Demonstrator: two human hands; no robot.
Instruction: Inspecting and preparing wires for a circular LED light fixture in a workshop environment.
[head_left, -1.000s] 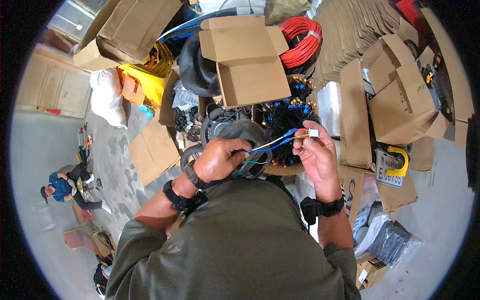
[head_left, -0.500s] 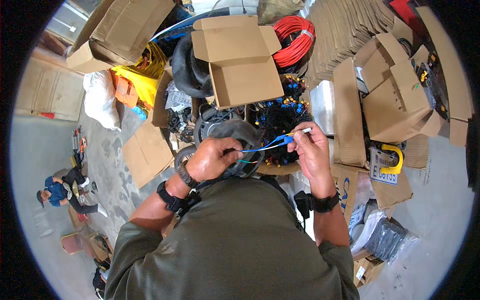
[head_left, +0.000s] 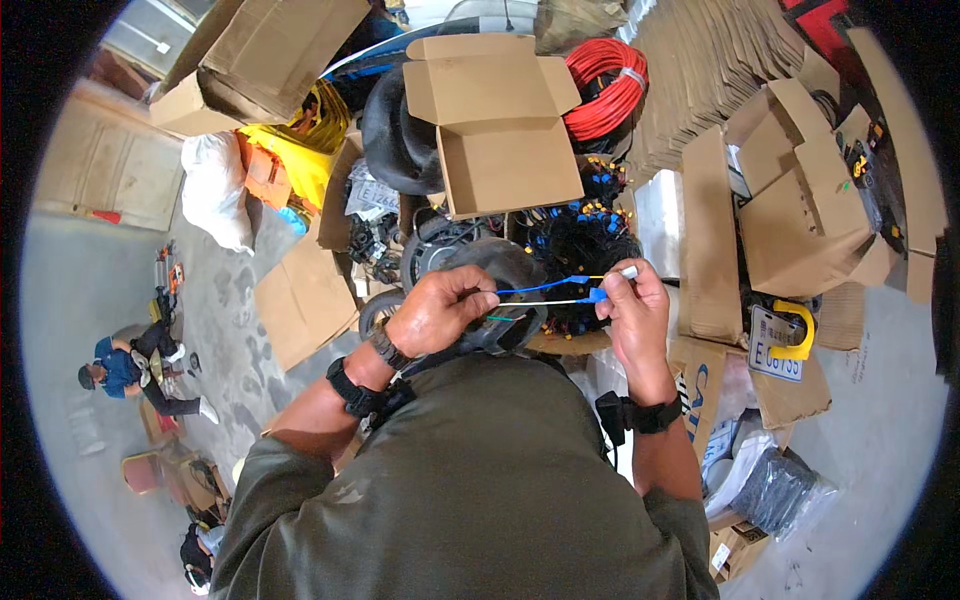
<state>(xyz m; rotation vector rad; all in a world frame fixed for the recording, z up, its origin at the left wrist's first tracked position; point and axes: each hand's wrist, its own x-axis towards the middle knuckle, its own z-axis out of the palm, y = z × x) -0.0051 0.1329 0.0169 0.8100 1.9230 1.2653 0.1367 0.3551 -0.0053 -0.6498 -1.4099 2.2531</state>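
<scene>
My left hand (head_left: 435, 312) pinches the blue and white wires (head_left: 530, 303) near their left end, with a short green wire below. My right hand (head_left: 635, 320) grips their other end at the blue sleeved joins (head_left: 598, 296); a small white plug (head_left: 628, 272) shows above its thumb. The two wires are stretched sideways between my hands, slightly apart. Under them is a black wheel-like part (head_left: 505, 260) among other dark parts. Just behind my right hand sits a box of black wire harnesses (head_left: 585, 230) with blue and yellow connectors.
An open flat cardboard box (head_left: 505, 170) lies beyond my hands, beside a red cable coil (head_left: 605, 100). Cardboard boxes (head_left: 800, 220) stand right, a white sack (head_left: 215, 190) left. A seated person (head_left: 120, 370) is at far left; another (head_left: 200, 550) shows at lower left.
My right hand has moved down and slightly right. The wires now run more level and more separated between my hands, and the white plug has turned.
</scene>
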